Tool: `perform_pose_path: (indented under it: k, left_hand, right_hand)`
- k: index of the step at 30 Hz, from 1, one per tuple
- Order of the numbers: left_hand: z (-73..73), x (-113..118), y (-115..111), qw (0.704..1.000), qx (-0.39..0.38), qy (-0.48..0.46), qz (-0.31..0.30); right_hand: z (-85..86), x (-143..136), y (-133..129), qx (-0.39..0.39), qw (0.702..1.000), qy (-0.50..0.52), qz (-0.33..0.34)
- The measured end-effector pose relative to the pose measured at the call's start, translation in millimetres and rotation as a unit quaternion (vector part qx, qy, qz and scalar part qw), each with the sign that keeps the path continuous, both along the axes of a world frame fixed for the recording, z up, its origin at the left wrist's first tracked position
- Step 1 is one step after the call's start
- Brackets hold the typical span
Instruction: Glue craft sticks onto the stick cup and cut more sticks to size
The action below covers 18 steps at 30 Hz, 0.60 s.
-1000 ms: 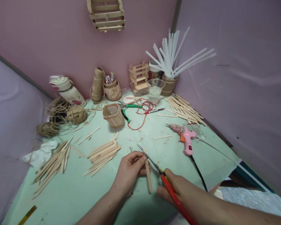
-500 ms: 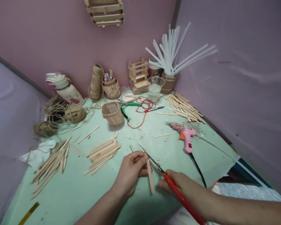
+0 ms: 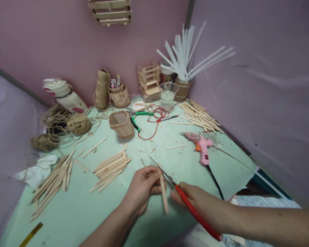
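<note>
Between thumb and fingers, my left hand pinches a flat wooden craft stick, which points down toward me. My right hand is wrapped round the red handles of a pair of scissors. Their blades lie across the upper end of the stick, close to my left fingertips; whether they touch the wood I cannot tell. Left of my hands lies a pile of craft sticks. Beyond it stands a small stick-covered basket. On the right rests a pink glue gun with its black cord.
Green-handled pliers and red cord lie past the basket. A clear cup of liquid stands behind them, near a pot of white glue sticks. Twine balls and a bottle occupy the back left. More sticks lie left.
The whole scene has shifted slightly left in view as the head turned a little. Both hands keep their grips, and the scissors stay at the stick's upper end.
</note>
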<state>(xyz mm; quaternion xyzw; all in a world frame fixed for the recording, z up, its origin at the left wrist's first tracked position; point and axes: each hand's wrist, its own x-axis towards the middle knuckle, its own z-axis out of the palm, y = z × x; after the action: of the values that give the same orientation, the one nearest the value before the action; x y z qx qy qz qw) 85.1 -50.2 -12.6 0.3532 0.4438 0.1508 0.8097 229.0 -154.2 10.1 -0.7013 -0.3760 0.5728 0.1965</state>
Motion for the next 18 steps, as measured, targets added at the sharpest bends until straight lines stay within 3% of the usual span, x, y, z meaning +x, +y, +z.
perform_pose_path:
  k: [10, 18]
  left_hand:
    - [-5.2, 1.9, 1.9, 0.999, -0.027, 0.013, 0.011]
    - [-5.1, 2.2, 1.3, 1.000, -0.001, 0.020, 0.019]
  right_hand:
    - [-8.3, 1.4, 5.9, -0.026, 0.999, 0.023, 0.011]
    - [1.4, 5.3, 5.5, -0.026, 0.999, 0.032, 0.007]
